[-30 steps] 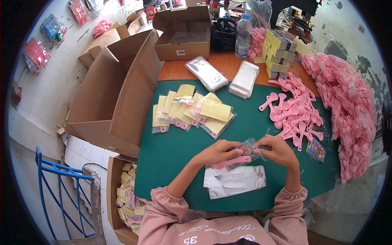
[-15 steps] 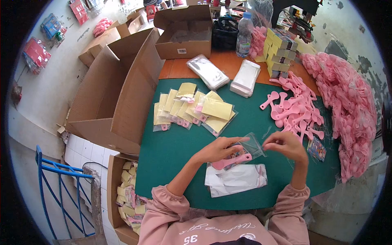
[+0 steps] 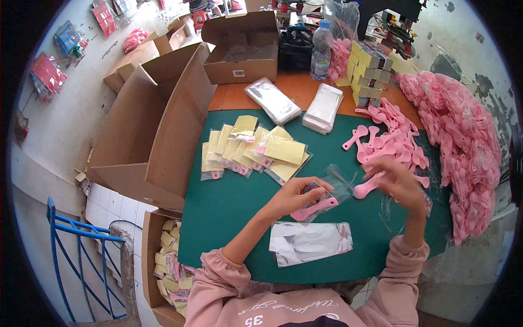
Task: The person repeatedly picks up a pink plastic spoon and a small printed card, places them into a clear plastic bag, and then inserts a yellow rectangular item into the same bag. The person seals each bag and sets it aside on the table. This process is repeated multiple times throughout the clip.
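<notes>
Over the green mat, the left hand pinches a small clear bag with a pink spoon lying in it, fingers curled closed around the bag's lower edge. The right hand, just beside the bag's open mouth, grips a second pink spoon by its handle, bowl pointing toward the bag. A stack of flat clear bags lies on the mat just below both hands, and a pile of loose pink spoons sits beyond the right hand.

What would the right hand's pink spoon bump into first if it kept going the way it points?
Probably the clear bag held open by the left hand; the right hand aims its pink spoon there, though depth is unclear.
</notes>
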### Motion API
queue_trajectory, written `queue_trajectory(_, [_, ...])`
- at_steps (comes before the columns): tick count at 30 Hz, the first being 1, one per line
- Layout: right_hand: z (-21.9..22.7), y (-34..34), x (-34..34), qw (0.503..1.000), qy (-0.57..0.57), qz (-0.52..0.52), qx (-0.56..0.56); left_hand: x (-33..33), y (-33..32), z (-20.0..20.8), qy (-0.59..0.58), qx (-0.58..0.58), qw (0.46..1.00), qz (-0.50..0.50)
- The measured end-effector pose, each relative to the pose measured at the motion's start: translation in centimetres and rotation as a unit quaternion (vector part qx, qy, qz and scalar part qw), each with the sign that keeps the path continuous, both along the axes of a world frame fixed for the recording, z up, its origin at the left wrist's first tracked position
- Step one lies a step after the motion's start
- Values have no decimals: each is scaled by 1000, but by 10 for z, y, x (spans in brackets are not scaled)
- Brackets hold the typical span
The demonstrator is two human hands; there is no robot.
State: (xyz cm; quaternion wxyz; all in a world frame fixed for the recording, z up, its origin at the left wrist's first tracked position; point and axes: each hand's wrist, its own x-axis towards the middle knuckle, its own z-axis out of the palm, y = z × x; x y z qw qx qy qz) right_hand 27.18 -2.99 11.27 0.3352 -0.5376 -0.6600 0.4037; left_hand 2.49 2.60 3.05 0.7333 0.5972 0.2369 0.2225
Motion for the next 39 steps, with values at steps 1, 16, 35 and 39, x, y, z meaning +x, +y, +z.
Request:
queue_trajectory(1, [-1, -5, -19, 999, 16, 36, -28, 3, -1, 1, 8, 33, 999, 21])
queue_trajectory(16, [-81, -25, -62, 915, -315, 0, 250, 1, -36, -31, -8, -281, 956, 87])
queue_trajectory(35, [-85, -30, -100, 906, -323, 33, 272, -15, -35, -32, -29, -313, 945, 87])
queue_trajectory(39, [-90, -31, -102, 857, -375, 14, 353, -15, -35, -29, -52, -334, 936, 95])
